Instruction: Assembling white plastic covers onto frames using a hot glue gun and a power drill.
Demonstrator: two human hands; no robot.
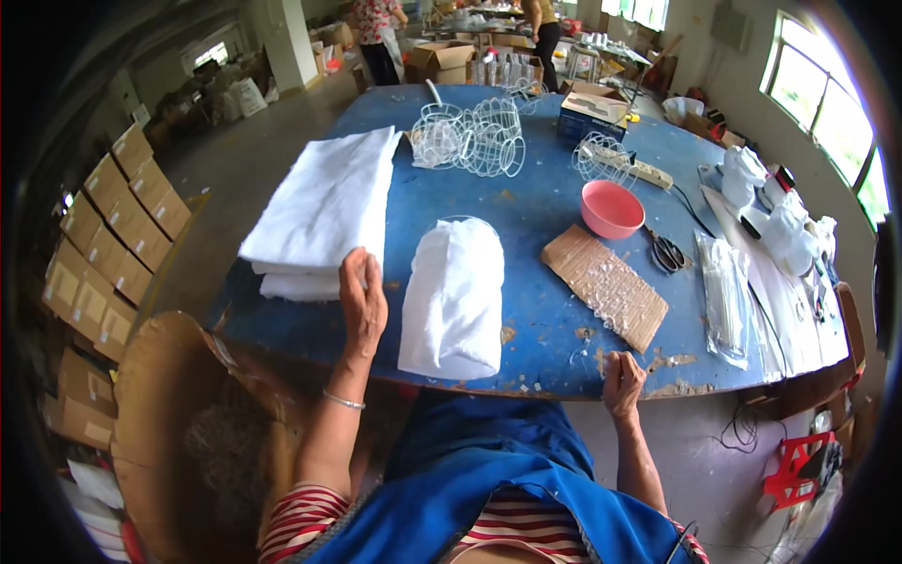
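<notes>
Table (pixel 526 202): we see a round blue top with worn, chipped patches along its near edge.
Stack of white padding (pixel 324 207): we find folded sheets piled toward the table's left edge, the largest thing on it.
Wrapped cylinder (pixel 454 296): we note a wire frame covered in white padding, lying on its side near the middle of the near edge, between our two hands.
Cardboard sheet (pixel 606 282): we see it flat, right of the wrapped cylinder, dotted with small clear bits.
Clear bag of white sticks (pixel 723 291): it lies toward the right edge, beyond the cardboard.
Wire frames (pixel 484 136): we count several bare white cages grouped toward the far edge.
Pink bowl (pixel 612 209): it sits just beyond the cardboard's far end.
Scissors (pixel 665 250): they lie just beside the bowl, on its right.
Left hand (pixel 362 301): we have it open, fingers extended, resting against the near corner of the padding stack, gripping nothing.
Right hand (pixel 622 381): we have it curled over the table's near edge, fingers bent onto the rim, well apart from the wrapped cylinder.
</notes>
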